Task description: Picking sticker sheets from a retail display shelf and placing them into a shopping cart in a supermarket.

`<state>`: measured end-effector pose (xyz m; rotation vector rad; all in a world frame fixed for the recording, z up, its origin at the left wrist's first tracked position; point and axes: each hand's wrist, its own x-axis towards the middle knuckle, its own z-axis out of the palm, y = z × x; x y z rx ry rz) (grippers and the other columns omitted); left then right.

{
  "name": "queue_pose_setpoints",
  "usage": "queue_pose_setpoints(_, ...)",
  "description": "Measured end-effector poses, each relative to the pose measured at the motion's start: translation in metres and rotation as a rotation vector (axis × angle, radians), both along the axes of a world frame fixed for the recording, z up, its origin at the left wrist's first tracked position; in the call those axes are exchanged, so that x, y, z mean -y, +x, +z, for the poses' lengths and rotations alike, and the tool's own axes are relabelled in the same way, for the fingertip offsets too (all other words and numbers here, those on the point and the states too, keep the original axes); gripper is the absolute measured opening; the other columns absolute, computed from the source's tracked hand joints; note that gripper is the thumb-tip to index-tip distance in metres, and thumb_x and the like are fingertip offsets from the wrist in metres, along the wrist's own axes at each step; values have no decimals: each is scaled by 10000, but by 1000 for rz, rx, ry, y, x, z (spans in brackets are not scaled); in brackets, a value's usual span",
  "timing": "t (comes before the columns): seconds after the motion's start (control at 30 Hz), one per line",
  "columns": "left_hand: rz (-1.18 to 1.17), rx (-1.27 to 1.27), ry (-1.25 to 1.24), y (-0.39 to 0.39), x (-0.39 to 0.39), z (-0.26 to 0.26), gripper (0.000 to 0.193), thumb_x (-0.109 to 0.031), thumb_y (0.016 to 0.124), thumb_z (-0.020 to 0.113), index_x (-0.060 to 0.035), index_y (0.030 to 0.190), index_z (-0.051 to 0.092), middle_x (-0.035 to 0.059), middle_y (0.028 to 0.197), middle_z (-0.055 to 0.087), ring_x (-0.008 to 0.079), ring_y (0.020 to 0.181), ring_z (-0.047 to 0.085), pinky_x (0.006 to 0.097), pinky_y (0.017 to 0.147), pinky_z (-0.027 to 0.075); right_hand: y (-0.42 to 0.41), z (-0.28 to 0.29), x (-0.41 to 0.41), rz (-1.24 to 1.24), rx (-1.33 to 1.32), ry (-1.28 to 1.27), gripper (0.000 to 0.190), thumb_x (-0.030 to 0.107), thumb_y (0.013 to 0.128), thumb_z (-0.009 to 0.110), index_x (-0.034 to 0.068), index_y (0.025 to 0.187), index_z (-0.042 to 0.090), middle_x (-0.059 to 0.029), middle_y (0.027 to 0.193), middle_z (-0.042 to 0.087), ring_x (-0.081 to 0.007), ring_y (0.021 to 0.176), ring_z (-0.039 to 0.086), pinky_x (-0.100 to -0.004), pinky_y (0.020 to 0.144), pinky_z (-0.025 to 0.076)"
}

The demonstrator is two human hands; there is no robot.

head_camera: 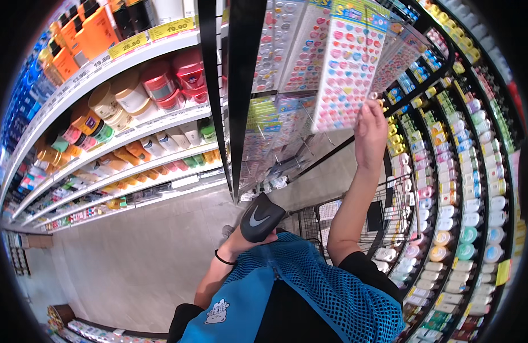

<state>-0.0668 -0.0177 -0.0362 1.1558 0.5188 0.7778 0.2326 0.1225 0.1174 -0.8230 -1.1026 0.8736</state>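
My right hand (370, 130) is raised in front of a hanging display and pinches the lower right edge of a sticker sheet (349, 73). Rows of pink, red and blue heart stickers cover the sheet. Its top reaches up among the display's wire hooks, and I cannot tell whether it still hangs there. Close to my body, my left hand (243, 241) grips a dark handheld barcode scanner (260, 218) with a grey curved mark. The scanner's head hides most of those fingers. More sticker packs (307, 51) hang left of the held sheet.
Lit shelves (161, 115) of jars and bottles run along the left, behind a black upright post (242, 85). Curved shelving (448, 188) full of bottles lines the right. A wire shopping cart (307, 223) stands beside me on the grey tiled floor (118, 266).
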Motion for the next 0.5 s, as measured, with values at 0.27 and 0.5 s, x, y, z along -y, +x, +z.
queue_pose_setpoints(0.27, -122, 130, -54, -4, -10, -2, 212, -74, 752, 774, -39, 847, 587, 43, 789, 557, 136, 721, 541, 260, 619, 431, 61, -97, 83, -558, 369, -230, 158, 152, 974, 541, 7, 959, 604, -43, 812, 640, -109, 695, 596, -237, 647, 483)
queue_pose_setpoints(0.5, -351, 103, -195, 23, -23, -12, 220, -55, 718, 786, -38, 820, 592, 29, 787, 556, 139, 736, 544, 268, 651, 435, 136, -175, 209, -426, 824, -829, 228, 184, 885, 609, 13, 1034, 626, -97, 859, 678, -172, 761, 651, -309, 726, 516)
